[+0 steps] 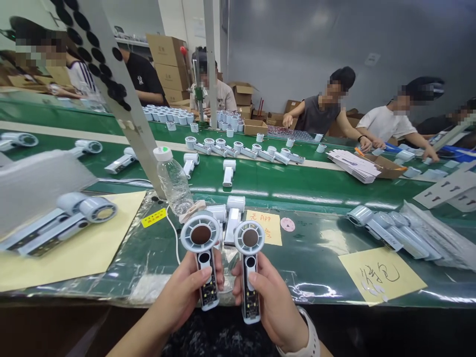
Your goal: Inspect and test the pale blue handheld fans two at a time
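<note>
My left hand point(188, 285) is closed around the handle of a light-blue handheld fan point(201, 234), with the thumb on the handle's front. A second handheld fan point(249, 237) is gripped the same way in my right hand point(270, 292). Both stand upright side by side, round heads up, above the bench's front edge. Circuit parts show along each handle's front, and a dark disc fills the middle of each head. Just behind them, two more fans point(232, 224) lie on the bench, partly hidden by the ones I hold.
Fans lie on yellow paper point(126, 218) at left, and several more point(394, 230) at right beside a yellow note point(383, 275). A plastic bottle point(173, 178) stands by a slanted metal post point(139, 134). Beyond runs a green conveyor point(297, 186) carrying fans. Several co-workers sit across it.
</note>
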{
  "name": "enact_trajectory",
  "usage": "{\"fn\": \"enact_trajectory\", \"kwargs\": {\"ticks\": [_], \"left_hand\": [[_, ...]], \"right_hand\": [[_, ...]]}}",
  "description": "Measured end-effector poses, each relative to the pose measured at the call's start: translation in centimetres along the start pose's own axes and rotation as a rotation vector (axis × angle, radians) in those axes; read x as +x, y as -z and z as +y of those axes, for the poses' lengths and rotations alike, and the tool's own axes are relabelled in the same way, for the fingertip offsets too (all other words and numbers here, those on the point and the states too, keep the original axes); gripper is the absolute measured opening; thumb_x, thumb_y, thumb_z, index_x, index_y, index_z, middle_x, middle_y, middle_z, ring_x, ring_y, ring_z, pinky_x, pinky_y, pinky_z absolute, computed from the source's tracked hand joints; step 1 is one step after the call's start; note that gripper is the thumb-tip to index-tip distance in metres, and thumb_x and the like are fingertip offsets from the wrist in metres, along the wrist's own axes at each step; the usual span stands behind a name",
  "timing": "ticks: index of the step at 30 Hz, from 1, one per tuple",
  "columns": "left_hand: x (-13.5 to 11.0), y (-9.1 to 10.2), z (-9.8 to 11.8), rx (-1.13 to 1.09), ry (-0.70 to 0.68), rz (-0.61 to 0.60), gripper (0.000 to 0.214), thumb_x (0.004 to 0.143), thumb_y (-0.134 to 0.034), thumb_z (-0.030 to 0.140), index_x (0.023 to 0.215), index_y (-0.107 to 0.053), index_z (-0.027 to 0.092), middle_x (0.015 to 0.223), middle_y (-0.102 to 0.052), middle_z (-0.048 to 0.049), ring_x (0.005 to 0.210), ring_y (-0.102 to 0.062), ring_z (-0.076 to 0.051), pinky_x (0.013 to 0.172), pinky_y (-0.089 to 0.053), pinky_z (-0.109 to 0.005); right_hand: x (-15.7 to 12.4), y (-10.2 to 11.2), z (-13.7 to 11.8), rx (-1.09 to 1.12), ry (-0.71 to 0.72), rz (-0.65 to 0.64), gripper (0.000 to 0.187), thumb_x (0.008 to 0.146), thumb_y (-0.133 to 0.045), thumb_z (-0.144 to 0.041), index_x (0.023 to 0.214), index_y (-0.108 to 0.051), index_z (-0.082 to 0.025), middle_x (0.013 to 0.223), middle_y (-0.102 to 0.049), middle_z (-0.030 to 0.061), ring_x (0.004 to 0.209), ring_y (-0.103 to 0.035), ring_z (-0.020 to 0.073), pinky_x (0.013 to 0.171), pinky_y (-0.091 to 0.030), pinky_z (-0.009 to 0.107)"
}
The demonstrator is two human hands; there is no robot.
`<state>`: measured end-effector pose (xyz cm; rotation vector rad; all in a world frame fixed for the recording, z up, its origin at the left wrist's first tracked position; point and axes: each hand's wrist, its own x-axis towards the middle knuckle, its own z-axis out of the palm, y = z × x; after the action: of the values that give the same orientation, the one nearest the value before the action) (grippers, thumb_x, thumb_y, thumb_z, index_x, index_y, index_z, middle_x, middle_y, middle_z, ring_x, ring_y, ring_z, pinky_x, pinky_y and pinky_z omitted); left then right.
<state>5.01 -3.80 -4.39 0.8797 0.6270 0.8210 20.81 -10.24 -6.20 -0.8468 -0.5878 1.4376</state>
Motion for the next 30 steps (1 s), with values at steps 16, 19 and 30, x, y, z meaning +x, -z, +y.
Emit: {"fn": "enact_trajectory", "kwargs": {"ticks": [16,19,30], "left_hand": [[-0.4,-0.9,-0.2,0.169,0.039,0.159,0.032,0.085,-0.064,0.048,0.103,-0.052,0.024,0.08,-0.07,-0.0011,0.048,-0.062,-0.017,0.045,-0.044,-0.026],[-0.6,-1.2,0.0,0.133,0.045,0.126,0.03,0.086,-0.063,0.047,0.104,-0.053,0.024,0.082,-0.072,-0.0017,0.057,-0.067,-0.02,0.053,-0.05,-0.029],[-0.4,-0.4,-0.2,-0.018,0.124,0.025,0.049,0.062,-0.088,0.036,0.102,-0.065,0.02,0.083,-0.067,-0.0037,0.076,-0.063,-0.021,0.072,-0.051,-0.031]], "right_hand": [[0.1,-0.2,-1.2,0.202,-0.157,0.061,0.047,0.079,-0.068,-0.062,0.089,-0.065,-0.015,0.077,-0.072,0.0066,0.047,-0.059,0.013,0.048,-0.047,0.027],[-0.1,-0.6,-1.7,0.24,-0.137,0.027,0.044,0.079,-0.072,-0.057,0.092,-0.072,-0.015,0.09,-0.075,0.0115,0.079,-0.069,0.0234,0.07,-0.054,0.035],[0.2,-1.0,-2.0,0.299,-0.157,0.056,0.032,0.074,-0.074,-0.047,0.09,-0.071,-0.019,0.085,-0.073,0.0057,0.08,-0.065,0.0251,0.079,-0.052,0.041]]}}
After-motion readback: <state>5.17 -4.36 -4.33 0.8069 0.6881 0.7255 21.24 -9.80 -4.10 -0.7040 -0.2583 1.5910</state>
